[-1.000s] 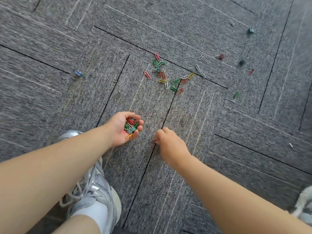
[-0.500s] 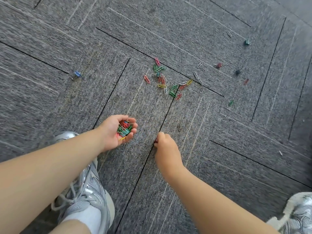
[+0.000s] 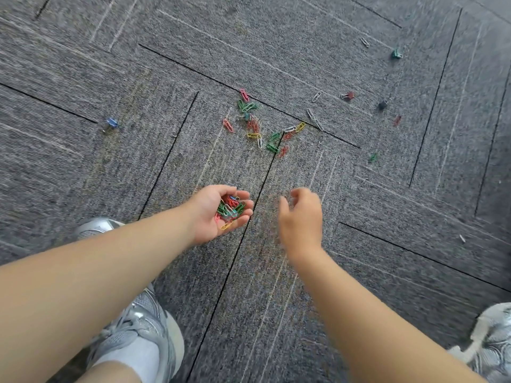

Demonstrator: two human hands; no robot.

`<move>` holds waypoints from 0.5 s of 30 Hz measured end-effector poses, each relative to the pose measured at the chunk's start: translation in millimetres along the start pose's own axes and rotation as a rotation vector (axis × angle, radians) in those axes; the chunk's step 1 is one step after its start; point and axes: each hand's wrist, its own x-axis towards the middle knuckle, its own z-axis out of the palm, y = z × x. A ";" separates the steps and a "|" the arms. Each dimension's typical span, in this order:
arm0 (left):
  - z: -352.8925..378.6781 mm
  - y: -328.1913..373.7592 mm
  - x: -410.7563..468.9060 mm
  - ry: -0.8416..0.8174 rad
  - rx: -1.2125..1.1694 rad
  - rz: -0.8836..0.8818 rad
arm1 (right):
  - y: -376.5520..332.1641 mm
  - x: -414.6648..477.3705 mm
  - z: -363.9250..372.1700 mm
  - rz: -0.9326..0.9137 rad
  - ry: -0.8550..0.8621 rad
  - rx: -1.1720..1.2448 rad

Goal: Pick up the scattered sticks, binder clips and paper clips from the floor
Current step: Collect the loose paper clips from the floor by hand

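the left hand point(image 3: 213, 217) lies palm up, its fingers curled into a cup round a heap of coloured wire paper clips point(image 3: 231, 210). half a second ago the right hand point(image 3: 301, 219) was down on the grey carpet-tile floor point(image 3: 387, 258), pinching at a dark seam. now it has lifted clear and hangs blurred just right of the cupped hand, fingers loosely bent. whether they pinch a clip cannot be told.

it reads as one pick finished and on its way to the heap. plenty is left: a loose scatter of red, green, yellow and white paper clips point(image 3: 262, 131) lies ahead of both hands. a small red binder clip point(image 3: 349, 95), a black one point(image 3: 382, 105) and a green one point(image 3: 396, 54) lie further ahead and right of the right hand, and a blue binder clip point(image 3: 111, 123) lies ahead and well left of the left hand. no sticks show clearly.
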 end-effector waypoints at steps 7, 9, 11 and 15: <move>13.2 3.4 1.0 0.016 -0.040 -0.023 | -0.9 22.4 0.7 0.026 -0.185 -0.378; 16.1 5.4 2.5 0.019 -0.048 -0.020 | -5.1 22.1 -2.1 0.047 -0.155 -0.297; 19.2 6.7 3.4 0.024 -0.053 -0.009 | -8.1 19.4 -3.9 -0.013 -0.124 -0.270; 23.5 5.5 4.7 0.019 -0.035 -0.001 | 2.7 19.5 -2.7 -0.098 -0.186 -0.322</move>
